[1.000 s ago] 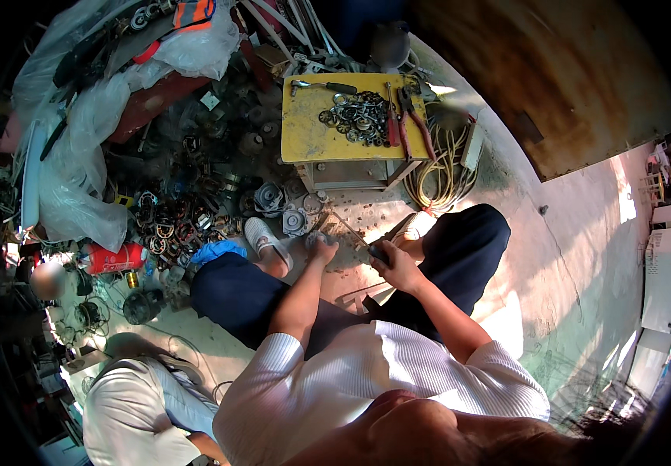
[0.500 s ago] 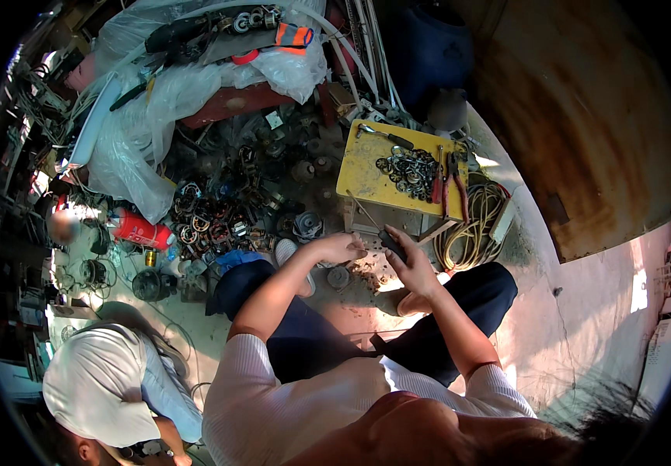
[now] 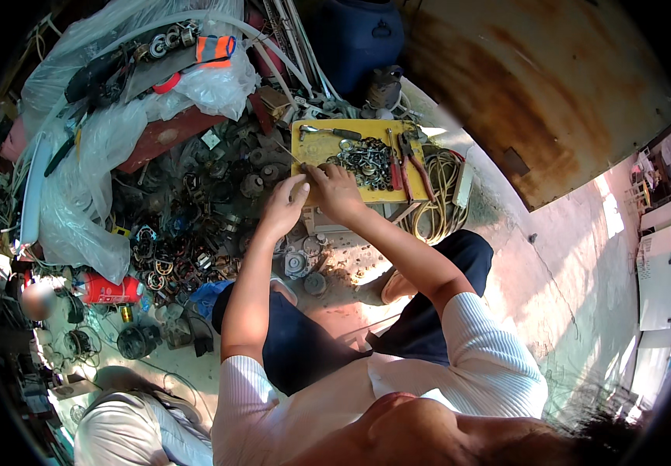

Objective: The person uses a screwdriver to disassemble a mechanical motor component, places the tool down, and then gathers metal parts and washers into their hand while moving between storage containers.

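Observation:
Both my hands are raised at the near left corner of the yellow-topped stand (image 3: 327,130). My right hand (image 3: 334,190) is closed round a thin-rodded tool (image 3: 292,155), whose rod points up and left and whose dark handle is mostly hidden by my fingers. Just beside it, my left hand (image 3: 284,203) has curled fingers; whatever they grip is hidden. On the stand lie a ratchet wrench (image 3: 343,133), a pile of small metal rings and parts (image 3: 365,161), a red-handled screwdriver (image 3: 395,172) and red-handled pliers (image 3: 418,172).
Dusty metal parts (image 3: 172,260), plastic sheeting (image 3: 87,217) and a red cylinder (image 3: 110,288) crowd my left. A coiled cable (image 3: 440,186) lies right of the stand, near a rusty panel (image 3: 537,93). A blue barrel (image 3: 359,43) stands behind. Another person (image 3: 129,427) crouches at lower left.
Both hands have moved up and forward, from between my knees to the stand's near left corner, with the thin tool still in my right hand. My hands are now close together.

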Tool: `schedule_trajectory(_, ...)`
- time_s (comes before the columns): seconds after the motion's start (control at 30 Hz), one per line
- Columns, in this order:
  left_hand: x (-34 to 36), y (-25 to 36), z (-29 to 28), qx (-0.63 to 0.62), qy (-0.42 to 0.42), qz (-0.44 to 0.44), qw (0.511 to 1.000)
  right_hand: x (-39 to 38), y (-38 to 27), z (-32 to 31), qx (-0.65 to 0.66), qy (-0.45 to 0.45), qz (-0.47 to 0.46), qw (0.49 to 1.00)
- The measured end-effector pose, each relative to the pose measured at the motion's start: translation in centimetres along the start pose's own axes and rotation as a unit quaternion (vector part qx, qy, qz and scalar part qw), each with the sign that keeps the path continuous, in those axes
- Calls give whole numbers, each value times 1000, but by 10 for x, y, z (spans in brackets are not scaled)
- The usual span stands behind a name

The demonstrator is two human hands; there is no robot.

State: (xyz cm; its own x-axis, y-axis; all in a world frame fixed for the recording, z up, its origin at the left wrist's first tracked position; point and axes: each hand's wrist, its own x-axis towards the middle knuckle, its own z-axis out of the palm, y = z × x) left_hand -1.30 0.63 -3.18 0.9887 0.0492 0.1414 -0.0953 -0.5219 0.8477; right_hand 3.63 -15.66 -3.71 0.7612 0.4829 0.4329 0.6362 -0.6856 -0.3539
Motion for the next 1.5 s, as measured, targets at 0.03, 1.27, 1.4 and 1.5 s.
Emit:
schedule_trajectory(0.03, 1, -2, 2, 71, 2, 27, 997, -1, 1, -2, 2, -22, -5, 1000)
schedule_trajectory(1.27, 49, 24, 44, 273, 80, -1, 959, -16, 184, -127, 329, -226, 373, 837)
schedule_trajectory(1.4, 50, 34, 49, 303, 62, -2, 951, -29, 171, -132, 27, -215, 285, 934)
schedule_trajectory(1.5, 51, 29, 56, 316, 83, 34, 944, -29, 165, -122, -8, -136, 260, 956)
